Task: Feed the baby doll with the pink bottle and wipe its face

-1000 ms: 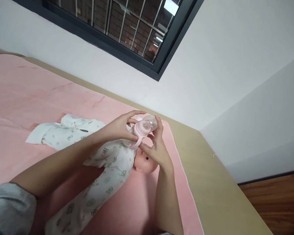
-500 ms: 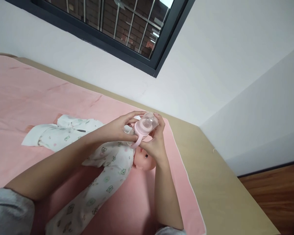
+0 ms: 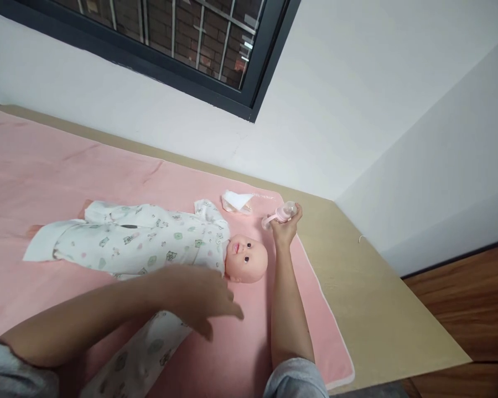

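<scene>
From my seat, the bottle (image 3: pixel 279 214) has gone from both hands above the doll (image 3: pixel 161 235) to the right hand (image 3: pixel 288 229) alone, out past the doll's head toward one o'clock; the left hand (image 3: pixel 201 298) has let go and swung down toward eight o'clock, blurred, its thumb and fingers apart over the pink mat (image 3: pixel 232 354); the doll's face and chest, half covered half a second ago, now show plainly. The bottle sits just at eleven o'clock of the right palm, fingers wrapped round it, tilted, with its clear cap (image 3: pixel 291 208) toward two and its pink handle (image 3: pixel 271 220) toward eight; I cannot tell whether its base touches the mat. Between nine and ten o'clock from the bottle I see a white packet (image 3: pixel 237 202) on the mat; the doll lies on its back, head at seven to eight from the bottle, feet toward nine; the left forearm (image 3: pixel 87 315) crosses my view and hides part of a patterned cloth (image 3: pixel 145 359); bare tabletop (image 3: pixel 357 276) runs off toward four, and at eleven a dark-framed window (image 3: pixel 170 33) is set in the white wall (image 3: pixel 357 99).
</scene>
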A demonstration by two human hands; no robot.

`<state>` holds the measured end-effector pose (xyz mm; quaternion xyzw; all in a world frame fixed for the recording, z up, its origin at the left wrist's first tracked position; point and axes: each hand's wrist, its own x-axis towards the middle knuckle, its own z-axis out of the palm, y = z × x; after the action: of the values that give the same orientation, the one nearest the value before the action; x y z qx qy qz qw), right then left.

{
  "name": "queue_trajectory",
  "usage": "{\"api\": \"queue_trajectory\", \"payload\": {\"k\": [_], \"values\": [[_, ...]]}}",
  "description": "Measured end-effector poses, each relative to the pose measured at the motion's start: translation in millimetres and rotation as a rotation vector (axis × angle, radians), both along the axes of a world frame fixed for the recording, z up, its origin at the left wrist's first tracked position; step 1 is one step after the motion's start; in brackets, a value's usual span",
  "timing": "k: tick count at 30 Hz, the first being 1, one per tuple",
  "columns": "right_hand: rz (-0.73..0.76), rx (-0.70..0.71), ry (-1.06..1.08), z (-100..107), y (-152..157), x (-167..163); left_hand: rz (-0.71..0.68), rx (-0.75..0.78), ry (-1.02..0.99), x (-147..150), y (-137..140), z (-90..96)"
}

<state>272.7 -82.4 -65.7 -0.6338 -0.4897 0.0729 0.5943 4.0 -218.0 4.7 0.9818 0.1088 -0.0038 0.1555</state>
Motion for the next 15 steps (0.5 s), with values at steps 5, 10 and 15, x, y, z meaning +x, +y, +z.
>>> {"api": "queue_trajectory", "payload": {"k": [5,10,15], "values": [[-0.093,-0.134,-0.089,-22,0,14,-0.202,0.062,0.252,23,-19,-19.7],[-0.084,-0.182,-0.109,-26,4,18,-0.196,0.101,0.231,23,-23,-20.0],[-0.080,-0.192,-0.113,-25,5,17,-0.239,0.182,0.084,16,-33,-3.7]]}}
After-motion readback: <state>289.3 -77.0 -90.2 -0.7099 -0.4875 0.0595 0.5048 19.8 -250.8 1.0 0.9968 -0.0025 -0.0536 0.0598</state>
